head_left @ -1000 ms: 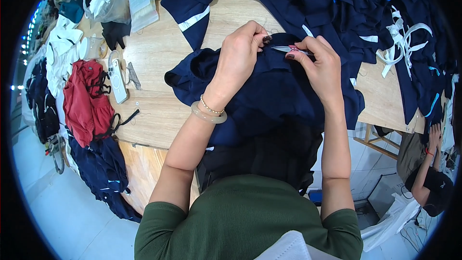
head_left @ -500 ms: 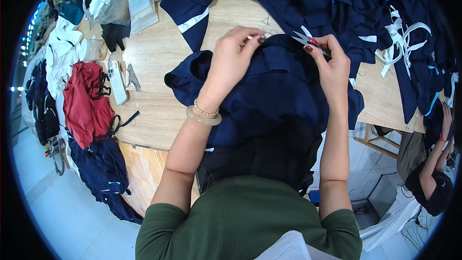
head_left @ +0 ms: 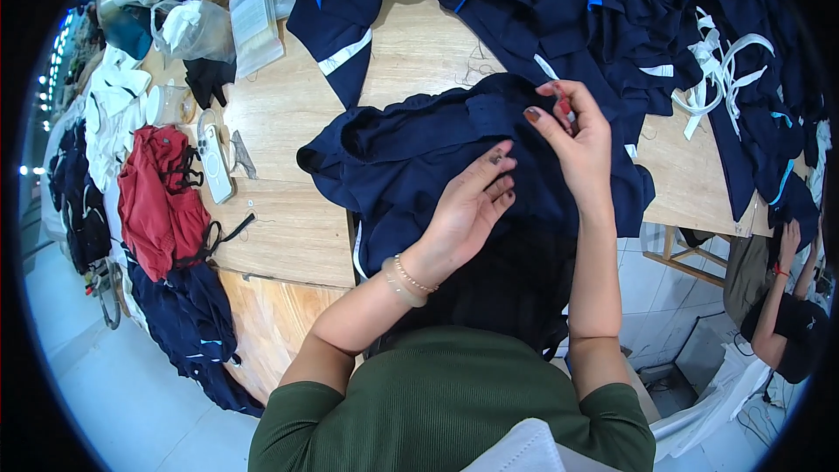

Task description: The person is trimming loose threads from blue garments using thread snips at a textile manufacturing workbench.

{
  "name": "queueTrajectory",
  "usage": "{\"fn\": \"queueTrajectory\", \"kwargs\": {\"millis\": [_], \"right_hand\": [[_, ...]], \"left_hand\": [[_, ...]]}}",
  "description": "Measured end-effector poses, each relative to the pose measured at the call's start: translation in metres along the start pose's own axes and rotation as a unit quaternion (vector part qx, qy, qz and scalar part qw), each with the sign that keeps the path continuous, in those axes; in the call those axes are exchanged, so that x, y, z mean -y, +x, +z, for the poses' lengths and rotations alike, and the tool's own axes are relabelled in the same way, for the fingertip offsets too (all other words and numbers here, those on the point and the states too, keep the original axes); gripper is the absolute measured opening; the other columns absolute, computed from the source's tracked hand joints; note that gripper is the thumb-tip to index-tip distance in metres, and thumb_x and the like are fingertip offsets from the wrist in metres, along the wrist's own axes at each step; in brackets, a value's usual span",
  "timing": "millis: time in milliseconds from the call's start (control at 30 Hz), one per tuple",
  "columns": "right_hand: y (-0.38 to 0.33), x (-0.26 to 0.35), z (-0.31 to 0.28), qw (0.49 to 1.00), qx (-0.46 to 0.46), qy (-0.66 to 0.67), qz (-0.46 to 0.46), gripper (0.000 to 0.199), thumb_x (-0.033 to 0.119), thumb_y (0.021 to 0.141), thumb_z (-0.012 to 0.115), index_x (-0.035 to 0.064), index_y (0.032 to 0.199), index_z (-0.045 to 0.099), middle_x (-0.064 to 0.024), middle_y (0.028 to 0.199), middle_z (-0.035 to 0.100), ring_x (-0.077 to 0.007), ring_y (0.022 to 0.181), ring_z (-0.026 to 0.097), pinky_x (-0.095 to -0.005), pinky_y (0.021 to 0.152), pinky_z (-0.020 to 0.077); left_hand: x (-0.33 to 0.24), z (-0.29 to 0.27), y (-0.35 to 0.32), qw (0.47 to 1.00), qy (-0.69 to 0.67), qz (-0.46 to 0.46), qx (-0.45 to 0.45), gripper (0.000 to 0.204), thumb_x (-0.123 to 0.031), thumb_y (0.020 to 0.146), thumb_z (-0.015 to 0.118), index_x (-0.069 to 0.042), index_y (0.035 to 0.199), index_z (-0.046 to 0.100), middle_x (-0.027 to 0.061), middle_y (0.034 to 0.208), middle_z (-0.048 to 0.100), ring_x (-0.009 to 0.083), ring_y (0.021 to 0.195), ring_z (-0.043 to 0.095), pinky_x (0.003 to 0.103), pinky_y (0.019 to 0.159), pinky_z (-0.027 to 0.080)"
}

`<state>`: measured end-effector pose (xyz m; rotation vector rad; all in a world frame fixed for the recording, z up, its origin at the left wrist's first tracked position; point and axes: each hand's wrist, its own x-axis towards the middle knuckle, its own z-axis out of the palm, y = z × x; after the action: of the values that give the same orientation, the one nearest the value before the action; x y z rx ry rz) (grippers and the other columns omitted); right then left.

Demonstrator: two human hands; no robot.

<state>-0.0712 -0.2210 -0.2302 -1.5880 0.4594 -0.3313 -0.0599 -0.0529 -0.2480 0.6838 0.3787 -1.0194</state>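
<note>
"Navy garment [head_left: 419, 142]: where is it laid?"

"On the wooden table [head_left: 288, 236], at the near edge, with its rounded far edge turned away from the body. Beyond it more navy cloth [head_left: 629, 31] is heaped, and white strips [head_left: 692, 126] are seen at the right side of that heap."

"And how are the hands held?"

"The left hand [head_left: 463, 208] is held over the garment's middle, its fingers loosely spread. Nothing is seen gripped in it; whether the cloth is touched cannot be told. In the curled fingers of the right hand [head_left: 584, 135], near the far edge, a small red-handled tool [head_left: 564, 106] is held, mostly hidden."

"How far has the work been brought?"

"It is judged to be under way: the piece appears already sewn together, yet it is spread unfolded and the tool is in hand."

"What is left?"

"That cannot be told. Dark thread ends [head_left: 478, 59] are seen on the table just beyond the garment, but whether they were cut from it is not shown. Any ends on the cloth itself are too small to be made out."
</note>
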Motion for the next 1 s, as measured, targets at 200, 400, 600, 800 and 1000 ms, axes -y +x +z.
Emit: {"fn": "queueTrajectory", "kwargs": {"millis": [200, 400, 600, 800, 1000], "right_hand": [[-0.003, -0.013, 0.001, 1.0, -0.002, -0.002, 0.013, 0.023, 0.005, 0.084, 0.07, -0.0016, 0.104, 0.059, -0.0049, 0.093, 0.065, -0.0073, 0.089, 0.058, -0.0222, 0.082, 0.0472], [-0.013, -0.005, -0.002, 0.996, 0.031, 0.084, -0.027, 0.015, -0.002, 0.085, 0.064, -0.0027, 0.1, 0.063, -0.0035, 0.092, 0.065, -0.0069, 0.087, 0.058, -0.0203, 0.08, 0.0468], [-0.011, 0.023, 0.019, 0.984, 0.022, -0.005, -0.175, 0.024, -0.009, 0.074, 0.067, 0.0015, 0.095, 0.07, -0.0037, 0.077, 0.062, -0.0093, 0.069, 0.055, -0.0231, 0.061, 0.0464], [-0.001, 0.034, 0.025, 0.924, -0.021, -0.159, -0.346, 0.026, -0.011, 0.065, 0.066, 0.0032, 0.087, 0.069, -0.0061, 0.066, 0.056, -0.016, 0.062, 0.052, -0.0248, 0.053, 0.0391], [-0.005, 0.034, 0.026, 0.981, -0.031, 0.002, -0.193, 0.005, -0.005, 0.083, 0.06, -0.0005, 0.086, 0.061, -0.0034, 0.079, 0.057, -0.0077, 0.069, 0.05, -0.0204, 0.063, 0.0397]], "left_hand": [[-0.006, 0.002, 0.03, 0.989, -0.125, 0.055, -0.052, 0.02, -0.032, 0.094, 0.061, -0.017, 0.107, 0.058, -0.0021, 0.11, 0.057, 0.0087, 0.089, 0.055, 0.023, 0.076, 0.046], [-0.025, 0.004, 0.018, 0.983, -0.128, 0.128, -0.019, 0.009, -0.012, 0.092, 0.058, -0.006, 0.086, 0.06, 0.0001, 0.091, 0.061, 0.0109, 0.086, 0.059, 0.025, 0.085, 0.05], [-0.035, 0.024, -0.008, 0.978, -0.109, 0.176, 0.009, 0.012, -0.01, 0.093, 0.056, -0.003, 0.084, 0.058, 0.004, 0.094, 0.063, 0.017, 0.097, 0.063, 0.031, 0.099, 0.049], [-0.045, 0.036, -0.011, 0.986, -0.086, 0.127, 0.058, 0.013, -0.017, 0.094, 0.059, -0.006, 0.097, 0.065, 0.0054, 0.099, 0.067, 0.0154, 0.096, 0.064, 0.028, 0.089, 0.051], [-0.048, 0.048, -0.008, 0.991, -0.055, 0.125, 0.012, 0.014, -0.016, 0.093, 0.06, -0.005, 0.091, 0.069, 0.0023, 0.091, 0.069, 0.0104, 0.086, 0.065, 0.031, 0.089, 0.053]]}}
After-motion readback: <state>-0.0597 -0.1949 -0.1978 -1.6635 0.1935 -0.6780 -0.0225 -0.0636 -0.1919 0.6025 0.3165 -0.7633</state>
